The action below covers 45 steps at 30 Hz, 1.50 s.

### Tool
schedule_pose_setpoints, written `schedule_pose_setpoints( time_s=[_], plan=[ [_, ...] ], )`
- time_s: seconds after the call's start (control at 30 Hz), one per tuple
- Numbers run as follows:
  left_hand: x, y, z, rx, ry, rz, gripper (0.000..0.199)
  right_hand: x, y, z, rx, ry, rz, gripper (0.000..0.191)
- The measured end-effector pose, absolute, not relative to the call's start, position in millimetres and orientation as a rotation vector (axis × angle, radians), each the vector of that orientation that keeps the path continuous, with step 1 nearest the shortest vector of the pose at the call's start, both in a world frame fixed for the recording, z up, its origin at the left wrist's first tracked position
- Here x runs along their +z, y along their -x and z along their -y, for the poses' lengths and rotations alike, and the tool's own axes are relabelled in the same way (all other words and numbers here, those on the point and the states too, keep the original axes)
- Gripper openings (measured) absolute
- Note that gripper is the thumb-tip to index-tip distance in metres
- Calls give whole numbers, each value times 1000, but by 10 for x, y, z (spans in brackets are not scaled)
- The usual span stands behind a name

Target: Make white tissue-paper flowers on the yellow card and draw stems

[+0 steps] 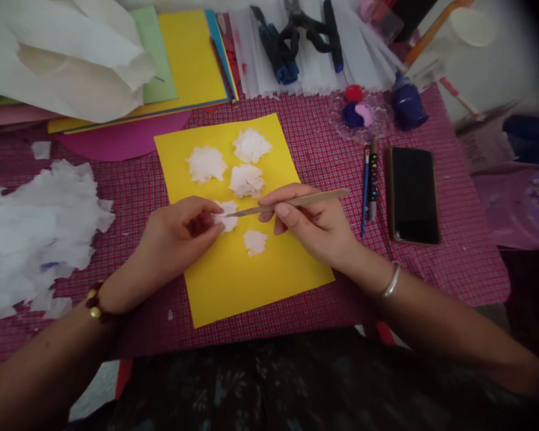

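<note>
A yellow sheet of paper [247, 287] lies on the table with several white torn-paper clusters [206, 164] on it. My right hand [317, 224] is closed around a flat wooden stick [317, 197], whose narrow end points left. That end meets a small white paper piece [228, 216] over the sheet. Pinched between thumb and fingers, the same piece is in my left hand [179, 236]. Just below, a smaller white paper cluster [255, 242] rests on the yellow sheet.
A pile of torn white paper [40, 221] lies at left. Right of the sheet are a paintbrush [365, 191], a dark patterned pen [373, 179] and a phone [413, 194]. Behind stand a paint dish [332, 123], a purple bottle [408, 102], scissors [308, 30] and coloured papers [188, 57].
</note>
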<state>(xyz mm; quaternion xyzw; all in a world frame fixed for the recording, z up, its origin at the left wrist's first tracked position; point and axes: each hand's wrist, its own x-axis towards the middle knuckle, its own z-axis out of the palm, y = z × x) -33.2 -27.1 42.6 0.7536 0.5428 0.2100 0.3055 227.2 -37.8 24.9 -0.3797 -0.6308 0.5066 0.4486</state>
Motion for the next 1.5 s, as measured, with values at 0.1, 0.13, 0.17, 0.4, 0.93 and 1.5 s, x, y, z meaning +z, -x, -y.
schedule_pose_setpoints(
  time_s=[0.1,0.13,0.17,0.4,0.93,1.5],
  plan=[
    [384,332,310,594,-1998,-1454,14,239,-2256,394,1267,926,1619,32],
    [370,333,321,605,-2002,-1456,16,235,-2254,395,1262,913,1641,29],
    [356,335,331,615,-2008,-1459,18,232,-2255,394,1251,900,1664,27],
    [273,366,357,637,-2107,-1430,22,257,-2278,389,1234,938,1739,25],
    [480,440,306,1047,-1490,-1503,18,261,-2327,353,1231,996,1456,37],
    [291,296,173,859,-1766,-1432,8,139,-2267,288,1147,986,1571,41]
  ],
)
